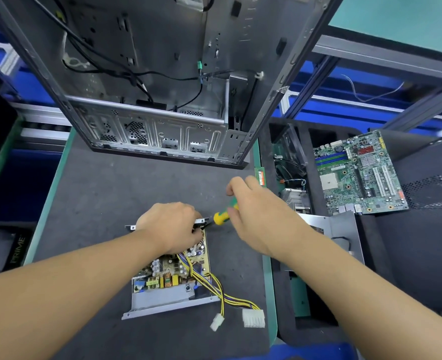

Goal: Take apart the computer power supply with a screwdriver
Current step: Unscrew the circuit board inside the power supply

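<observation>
The opened power supply lies on the grey mat with its cover off, and its circuit board with coils and capacitors shows. Yellow and black cables run from it to two white connectors at the front. My left hand grips the far end of the supply's metal frame. My right hand holds a yellow and green screwdriver, whose tip points at the frame's far right corner beside my left fingers. The tip itself is hidden.
An empty computer case stands upright at the back of the mat. To the right, a black foam tray holds a green motherboard, a metal cover plate, a heatsink and a fan with wires. A green table edge borders the mat.
</observation>
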Action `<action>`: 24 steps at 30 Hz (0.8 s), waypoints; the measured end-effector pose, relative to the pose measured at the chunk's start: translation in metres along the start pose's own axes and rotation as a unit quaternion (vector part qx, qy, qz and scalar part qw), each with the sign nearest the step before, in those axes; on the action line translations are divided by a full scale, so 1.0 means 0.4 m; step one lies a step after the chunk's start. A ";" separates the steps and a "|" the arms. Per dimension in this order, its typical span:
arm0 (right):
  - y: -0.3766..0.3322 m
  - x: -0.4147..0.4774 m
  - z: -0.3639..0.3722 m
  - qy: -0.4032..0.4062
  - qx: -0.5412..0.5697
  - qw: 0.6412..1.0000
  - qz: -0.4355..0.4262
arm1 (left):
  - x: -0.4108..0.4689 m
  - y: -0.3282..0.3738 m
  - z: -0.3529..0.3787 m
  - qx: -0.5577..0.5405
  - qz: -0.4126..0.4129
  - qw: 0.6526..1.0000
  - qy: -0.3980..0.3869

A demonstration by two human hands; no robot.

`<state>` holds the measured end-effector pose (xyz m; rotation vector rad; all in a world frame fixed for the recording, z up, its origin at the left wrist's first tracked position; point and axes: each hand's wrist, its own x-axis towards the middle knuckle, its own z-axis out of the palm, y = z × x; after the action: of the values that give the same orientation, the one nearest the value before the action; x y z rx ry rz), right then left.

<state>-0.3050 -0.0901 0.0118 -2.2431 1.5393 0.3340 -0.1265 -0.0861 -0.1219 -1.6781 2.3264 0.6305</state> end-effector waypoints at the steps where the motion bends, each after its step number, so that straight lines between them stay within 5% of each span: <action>1: 0.002 0.002 -0.006 -0.047 0.030 0.998 -0.008 | -0.001 -0.001 -0.001 -0.001 -0.002 1.000 -0.001; 4: 0.004 0.005 -0.014 -0.079 0.088 0.993 0.013 | -0.002 -0.001 0.001 0.001 0.000 1.000 0.001; 10: -0.005 0.005 0.010 0.044 -0.113 0.992 0.037 | -0.001 -0.002 0.002 -0.004 -0.003 1.000 -0.001; 16: 0.014 0.010 0.001 -0.052 0.095 0.994 -0.010 | 0.000 -0.003 0.003 0.004 0.003 1.000 0.001; 21: 0.008 0.015 0.027 0.027 -0.074 0.997 0.020 | 0.001 -0.003 0.002 -0.002 0.005 1.000 -0.002; 24: 0.012 0.010 0.029 0.048 -0.025 0.999 -0.010 | -0.001 -0.005 0.002 0.001 0.011 1.000 0.003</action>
<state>-0.3075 -0.0897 -0.0013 -2.3418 1.5711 0.2657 -0.1247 -0.0858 -0.1229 -1.6571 2.3526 0.6285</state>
